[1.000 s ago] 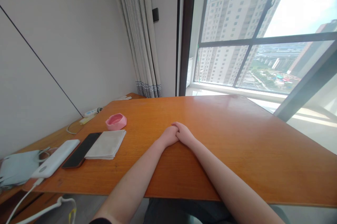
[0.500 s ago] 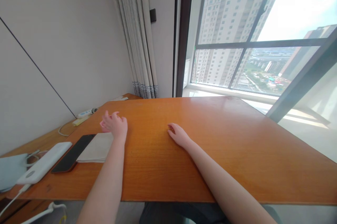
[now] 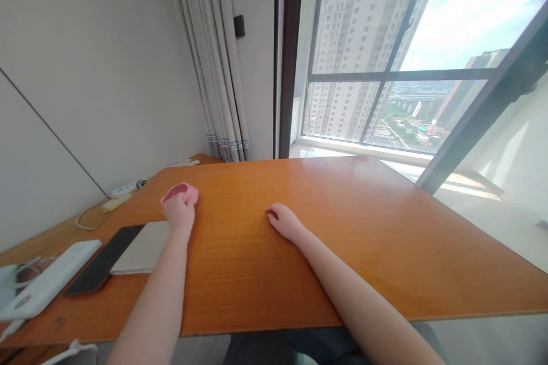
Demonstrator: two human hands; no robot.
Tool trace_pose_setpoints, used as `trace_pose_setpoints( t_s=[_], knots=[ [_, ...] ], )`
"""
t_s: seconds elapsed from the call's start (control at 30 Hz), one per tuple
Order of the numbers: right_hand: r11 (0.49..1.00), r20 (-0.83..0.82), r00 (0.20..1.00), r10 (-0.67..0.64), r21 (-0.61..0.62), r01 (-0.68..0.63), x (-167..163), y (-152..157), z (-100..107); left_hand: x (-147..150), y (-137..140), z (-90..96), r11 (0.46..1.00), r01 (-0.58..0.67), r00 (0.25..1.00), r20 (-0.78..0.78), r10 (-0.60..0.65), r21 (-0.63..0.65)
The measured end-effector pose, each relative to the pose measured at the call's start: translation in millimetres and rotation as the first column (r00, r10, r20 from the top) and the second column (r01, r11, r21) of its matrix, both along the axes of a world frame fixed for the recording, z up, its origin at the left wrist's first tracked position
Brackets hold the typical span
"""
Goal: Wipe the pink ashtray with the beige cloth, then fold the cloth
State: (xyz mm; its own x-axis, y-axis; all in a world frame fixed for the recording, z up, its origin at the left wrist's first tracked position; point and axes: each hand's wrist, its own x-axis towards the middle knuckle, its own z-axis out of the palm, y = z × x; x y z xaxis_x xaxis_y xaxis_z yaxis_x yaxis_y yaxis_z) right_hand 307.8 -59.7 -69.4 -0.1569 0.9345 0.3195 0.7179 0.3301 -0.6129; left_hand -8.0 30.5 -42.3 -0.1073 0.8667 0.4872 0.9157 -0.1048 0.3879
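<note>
The window stands behind the table, over to my right. Along the table's left lie a cloth, a phone close beside it, then a white power bank. Of the 2 hands I see, the right hand rests loosely curled, a narrow gap inside; the left hand grips the near rim of the pink dish, just beyond the cloth.
</note>
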Motion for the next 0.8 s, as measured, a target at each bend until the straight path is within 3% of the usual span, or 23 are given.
trace_pose_setpoints(
  t_s=[0.07, 0.13, 0.2, 0.37, 0.5, 0.8],
  knots=[
    [0.998, -0.051, 0.998, -0.046, 0.031, 0.048, 1, 1, 0, 22, -4, 5.3, 0.998, 0.043, 0.999, -0.011, -0.042, 0.055],
    [0.989, -0.134, 0.985, -0.111, 0.079, 0.122, 3, 2, 2, 54, -14, 7.8, 0.972, 0.198, 0.98, -0.011, -0.198, 0.126],
    [0.973, -0.218, 0.965, -0.147, 0.146, 0.181, 5, 2, 7, 94, -28, 6.4, 0.913, 0.381, 0.923, 0.004, -0.385, 0.144],
    [0.923, -0.361, 0.921, -0.146, 0.286, 0.258, 8, -1, 19, 172, -70, -4.3, 0.729, 0.676, 0.731, 0.023, -0.682, 0.106],
    [0.934, -0.391, 0.911, -0.131, 0.259, 0.245, 6, 1, 15, 186, -81, -10.2, 0.652, 0.752, 0.654, 0.015, -0.757, 0.098],
    [0.945, -0.45, 0.874, -0.186, 0.162, 0.284, 7, 12, -5, 178, -73, -19.3, 0.611, 0.788, 0.612, 0.011, -0.791, 0.075]
  ],
)
